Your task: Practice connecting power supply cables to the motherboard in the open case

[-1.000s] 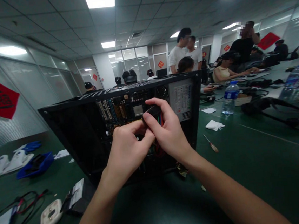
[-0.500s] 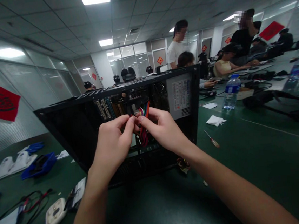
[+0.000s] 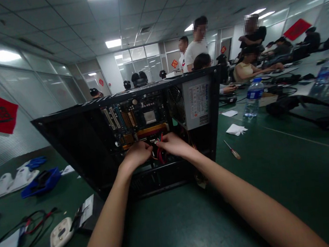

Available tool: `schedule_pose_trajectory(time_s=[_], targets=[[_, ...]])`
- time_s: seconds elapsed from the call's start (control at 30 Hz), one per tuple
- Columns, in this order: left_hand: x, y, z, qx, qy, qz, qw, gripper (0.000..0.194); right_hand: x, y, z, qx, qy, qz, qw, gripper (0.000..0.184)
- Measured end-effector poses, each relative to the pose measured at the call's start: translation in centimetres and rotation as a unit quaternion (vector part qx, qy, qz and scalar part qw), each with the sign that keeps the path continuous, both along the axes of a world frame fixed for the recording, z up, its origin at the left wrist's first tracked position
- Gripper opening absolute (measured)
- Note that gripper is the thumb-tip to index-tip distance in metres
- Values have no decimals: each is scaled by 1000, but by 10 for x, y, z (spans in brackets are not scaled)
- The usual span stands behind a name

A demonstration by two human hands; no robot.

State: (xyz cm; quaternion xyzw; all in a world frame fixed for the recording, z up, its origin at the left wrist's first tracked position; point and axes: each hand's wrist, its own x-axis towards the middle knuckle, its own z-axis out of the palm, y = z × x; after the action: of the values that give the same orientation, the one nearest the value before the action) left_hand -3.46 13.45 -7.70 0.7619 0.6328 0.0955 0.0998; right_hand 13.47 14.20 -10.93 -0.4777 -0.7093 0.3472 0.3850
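Observation:
An open black computer case (image 3: 158,180) stands on the table in front of me, its inside facing me. Within it show a motherboard (image 3: 150,117) with slots and a metal power supply (image 3: 198,100) at upper right. My right hand (image 3: 174,144) is closed on a bundle of coloured wires (image 3: 161,155), with a pale connector at its fingertips. My left hand (image 3: 140,153) is just left of it, fingers pinched low over the board. Whatever lies between those fingers is hidden from view.
At right lie a screwdriver (image 3: 232,150), a crumpled tissue (image 3: 236,129), a water bottle (image 3: 253,97) and a headset (image 3: 300,114). At left are a blue tray (image 3: 40,182), gloves (image 3: 15,180), cables (image 3: 37,225) and a white case-like object (image 3: 61,234). Several people are beyond.
Both hands have moved down and away from me, deeper into the case, and slightly apart. The wire bundle went lower with them, uncovering the middle of the motherboard.

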Motion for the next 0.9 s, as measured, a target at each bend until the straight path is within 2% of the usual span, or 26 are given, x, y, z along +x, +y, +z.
schedule_pose_trajectory(time_s=[0.13, 0.27, 0.57, 0.9], targets=[[12, -5, -3, 20, 15, 35, 999, 33, 3, 1, -1, -51, 0, -3, 999, 29], [19, -8, -2, 44, 43, 45, 997, 36, 1, -1, 0, -38, -13, 8, 999, 30], [25, -12, 1, 50, 66, 46, 996, 38, 0, 0, -1, -30, -16, -7, 999, 29], [29, -3, -3, 85, 100, 64, 989, 40, -1, 1, -1, -17, -21, -21, 999, 36]])
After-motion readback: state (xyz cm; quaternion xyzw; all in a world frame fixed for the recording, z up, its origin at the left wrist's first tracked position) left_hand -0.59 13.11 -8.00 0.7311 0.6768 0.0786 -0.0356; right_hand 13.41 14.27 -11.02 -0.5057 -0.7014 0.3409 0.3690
